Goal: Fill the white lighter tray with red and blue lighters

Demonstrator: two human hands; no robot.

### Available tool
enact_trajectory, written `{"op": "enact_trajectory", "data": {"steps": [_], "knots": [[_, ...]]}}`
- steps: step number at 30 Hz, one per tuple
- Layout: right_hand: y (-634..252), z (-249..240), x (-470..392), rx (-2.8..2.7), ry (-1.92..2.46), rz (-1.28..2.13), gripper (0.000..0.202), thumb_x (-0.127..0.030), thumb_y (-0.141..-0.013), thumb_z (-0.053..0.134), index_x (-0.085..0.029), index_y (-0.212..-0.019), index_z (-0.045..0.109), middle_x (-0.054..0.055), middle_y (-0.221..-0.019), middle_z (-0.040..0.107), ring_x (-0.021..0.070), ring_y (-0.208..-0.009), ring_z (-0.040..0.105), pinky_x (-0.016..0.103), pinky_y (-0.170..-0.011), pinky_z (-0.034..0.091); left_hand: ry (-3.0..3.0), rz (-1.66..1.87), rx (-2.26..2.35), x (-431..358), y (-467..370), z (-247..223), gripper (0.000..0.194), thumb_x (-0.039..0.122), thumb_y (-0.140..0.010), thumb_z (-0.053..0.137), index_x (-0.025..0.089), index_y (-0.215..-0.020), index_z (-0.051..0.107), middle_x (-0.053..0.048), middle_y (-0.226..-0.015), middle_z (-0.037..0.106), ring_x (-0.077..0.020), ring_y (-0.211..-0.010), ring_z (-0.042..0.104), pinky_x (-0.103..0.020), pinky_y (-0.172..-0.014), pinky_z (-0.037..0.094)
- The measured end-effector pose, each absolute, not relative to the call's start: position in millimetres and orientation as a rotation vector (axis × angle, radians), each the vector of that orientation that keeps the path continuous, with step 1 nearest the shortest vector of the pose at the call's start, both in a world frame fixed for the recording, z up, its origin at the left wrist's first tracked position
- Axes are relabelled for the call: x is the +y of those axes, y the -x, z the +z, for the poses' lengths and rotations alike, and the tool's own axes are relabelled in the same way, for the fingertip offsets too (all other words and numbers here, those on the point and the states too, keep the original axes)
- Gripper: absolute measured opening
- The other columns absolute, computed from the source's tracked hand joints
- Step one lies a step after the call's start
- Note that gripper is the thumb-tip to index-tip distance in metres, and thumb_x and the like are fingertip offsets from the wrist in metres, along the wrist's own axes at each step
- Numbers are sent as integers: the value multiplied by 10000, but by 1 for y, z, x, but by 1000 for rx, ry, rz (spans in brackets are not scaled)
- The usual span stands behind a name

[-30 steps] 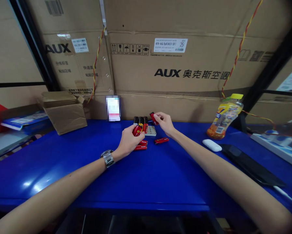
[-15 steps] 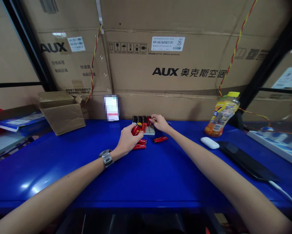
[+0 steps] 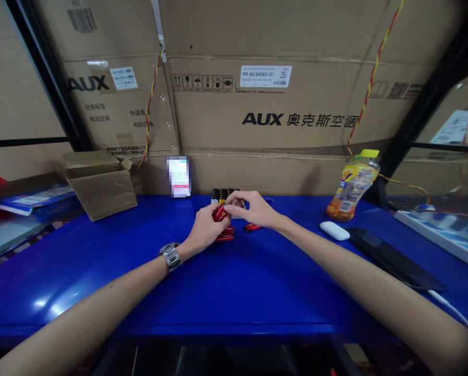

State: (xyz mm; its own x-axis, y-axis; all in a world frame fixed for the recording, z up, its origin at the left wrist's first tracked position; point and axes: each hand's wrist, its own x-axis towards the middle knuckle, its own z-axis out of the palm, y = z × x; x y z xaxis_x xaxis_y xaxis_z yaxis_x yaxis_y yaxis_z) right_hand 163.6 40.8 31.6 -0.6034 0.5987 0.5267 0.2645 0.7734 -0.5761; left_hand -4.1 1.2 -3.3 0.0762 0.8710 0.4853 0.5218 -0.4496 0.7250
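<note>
My left hand [image 3: 207, 226], with a metal watch on its wrist, is closed around a red lighter [image 3: 219, 213] with a small yellow emblem. The fingers of my right hand [image 3: 253, 208] meet the upper end of that lighter in a pinch. Behind the hands, several black-topped lighters [image 3: 220, 194] stand in rows in a light tray [image 3: 237, 214], now mostly covered by my right hand. Below my left hand, red lighters [image 3: 224, 237] lie on the blue table. Another red lighter [image 3: 252, 227] lies under my right hand, partly hidden.
An open cardboard box [image 3: 103, 190] and a lit phone [image 3: 179, 176] stand at the back left. On the right are a drink bottle [image 3: 353, 185], a white earbud case [image 3: 334, 230] and a black device [image 3: 394, 259] with a white cable. Large cartons [image 3: 210, 130] wall off the back.
My right hand has left the tray and come left and slightly towards me, to the lighter in my left hand. My left hand has stayed almost in place.
</note>
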Motion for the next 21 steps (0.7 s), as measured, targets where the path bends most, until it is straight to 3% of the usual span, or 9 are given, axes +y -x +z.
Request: {"op": "enact_trajectory", "data": {"steps": [4, 8, 10, 16, 21], "knots": [[-163, 38, 37, -2233, 620, 650, 213, -386, -834, 582, -178, -819, 625, 1, -669, 595, 115, -593, 490, 250, -571, 385, -2012, 1317, 1352, 0, 4, -2, 103, 250, -722, 581, 159, -759, 551, 25, -646, 553, -116, -594, 478, -252, -581, 363], [-187, 41, 68, -1969, 721, 672, 233, -397, -777, 623, -169, -796, 580, 10, -674, 585, 123, -597, 513, 263, -566, 401, -1904, 1390, 1310, 0, 4, -2, 364, 224, -712, 600, 158, -1053, 489, -38, -885, 632, -119, -643, 575, -269, -633, 438], [-204, 40, 89, -1888, 799, 580, 212, -375, -764, 630, -170, -784, 577, 4, -644, 568, 120, -578, 495, 260, -546, 381, -1928, 1418, 1323, 1, 6, -1, 407, 206, -721, 586, 158, -1100, 444, -61, -953, 612, -109, -642, 575, -276, -642, 453], [-220, 17, 119, -1971, 1028, 335, 113, -285, -773, 615, -178, -745, 592, -1, -599, 580, 124, -540, 472, 271, -558, 362, -2509, 1226, 1266, 0, 14, 2, 19, 181, -775, 498, 173, -762, 510, -43, -777, 575, -150, -697, 512, -299, -656, 421], [-195, 4, 121, -2122, 1024, 192, 80, -241, -805, 592, -185, -756, 620, 26, -646, 626, 152, -597, 522, 286, -621, 371, -2968, 811, 1239, -9, 17, 7, 213, 302, -814, 501, 176, -646, 538, -57, -664, 576, -169, -639, 484, -323, -642, 381]]}}
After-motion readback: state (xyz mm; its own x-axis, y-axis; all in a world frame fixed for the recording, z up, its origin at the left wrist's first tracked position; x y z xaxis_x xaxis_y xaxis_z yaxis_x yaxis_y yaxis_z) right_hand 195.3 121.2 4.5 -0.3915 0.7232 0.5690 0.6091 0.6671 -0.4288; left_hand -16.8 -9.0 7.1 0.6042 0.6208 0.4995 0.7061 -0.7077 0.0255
